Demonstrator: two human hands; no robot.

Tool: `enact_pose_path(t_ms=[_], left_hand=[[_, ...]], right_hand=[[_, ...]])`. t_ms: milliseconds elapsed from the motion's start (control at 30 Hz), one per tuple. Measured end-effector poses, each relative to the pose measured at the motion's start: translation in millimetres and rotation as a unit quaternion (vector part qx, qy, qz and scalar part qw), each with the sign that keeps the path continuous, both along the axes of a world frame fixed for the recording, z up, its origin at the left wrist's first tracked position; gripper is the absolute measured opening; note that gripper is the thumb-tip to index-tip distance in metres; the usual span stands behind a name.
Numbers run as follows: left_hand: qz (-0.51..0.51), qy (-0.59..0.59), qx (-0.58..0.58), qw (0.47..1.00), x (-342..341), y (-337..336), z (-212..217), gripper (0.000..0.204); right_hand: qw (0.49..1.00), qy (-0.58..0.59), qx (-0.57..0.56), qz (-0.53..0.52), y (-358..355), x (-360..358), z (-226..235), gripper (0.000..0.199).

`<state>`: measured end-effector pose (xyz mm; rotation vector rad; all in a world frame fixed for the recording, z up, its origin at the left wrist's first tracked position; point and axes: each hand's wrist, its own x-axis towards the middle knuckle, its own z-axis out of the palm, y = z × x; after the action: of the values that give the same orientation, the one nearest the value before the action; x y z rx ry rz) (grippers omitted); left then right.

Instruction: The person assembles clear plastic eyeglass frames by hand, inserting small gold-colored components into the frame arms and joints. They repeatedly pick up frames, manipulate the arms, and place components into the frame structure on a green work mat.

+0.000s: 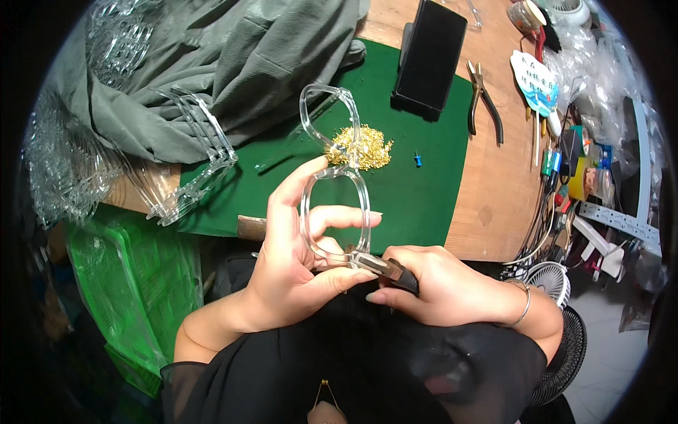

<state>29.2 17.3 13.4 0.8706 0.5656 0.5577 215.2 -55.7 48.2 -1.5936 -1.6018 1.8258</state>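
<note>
My left hand (279, 258) holds a clear plastic eyeglass frame (366, 215) upright on end, with fingers and thumb around its lower lens rim. My right hand (448, 286) is closed round the dark handles of a pair of pliers (378, 266). The jaws meet the frame's near corner beside my left thumb; the exact spot they grip is too small to make out. Beyond the frame, a heap of tiny gold metal pieces (374, 150) lies on a green mat (417, 205), partly seen through the upper rim. To its right is a blue push pin (417, 160).
At the back stands a black phone (432, 60), with another pair of pliers (483, 106) to its right. Grey cloth (247, 78) and several clear frames (205, 134) lie left. A green crate (134, 283) is below; tools and fans (549, 283) crowd the right.
</note>
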Motion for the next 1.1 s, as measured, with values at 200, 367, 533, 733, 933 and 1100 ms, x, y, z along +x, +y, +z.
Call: enact_pose_path(t_ms=[200, 367, 533, 733, 933, 1100], left_hand=[[-0.045, -0.008, 0.159, 0.986, -2.2, 9.3, -3.8, 0.089], [-0.021, -0.033, 0.168, 0.985, -1.7, 5.9, -7.5, 0.088], [-0.015, -0.035, 0.197, 0.980, -2.5, 3.2, -12.9, 0.090], [-0.019, -0.033, 0.145, 0.989, -3.4, 5.5, -9.3, 0.100], [0.005, -0.093, -0.017, 0.996, -0.1, 19.0, 5.7, 0.102], [0.011, -0.081, -0.034, 0.996, -5.3, 23.5, 13.6, 0.101]], right_hand=[[0.968, 0.210, -0.135, -0.023, 3.7, 10.3, -7.6, 0.032], [0.959, 0.250, -0.133, -0.028, 5.5, 7.8, -11.0, 0.031], [0.966, 0.223, -0.129, -0.024, 5.5, 9.0, -11.4, 0.032], [0.979, 0.176, -0.102, -0.024, 4.9, 12.9, -9.1, 0.034], [0.948, 0.033, 0.127, -0.290, -15.4, 6.1, -66.8, 0.026], [0.923, 0.027, 0.133, -0.360, -15.8, -3.5, -89.4, 0.021]])
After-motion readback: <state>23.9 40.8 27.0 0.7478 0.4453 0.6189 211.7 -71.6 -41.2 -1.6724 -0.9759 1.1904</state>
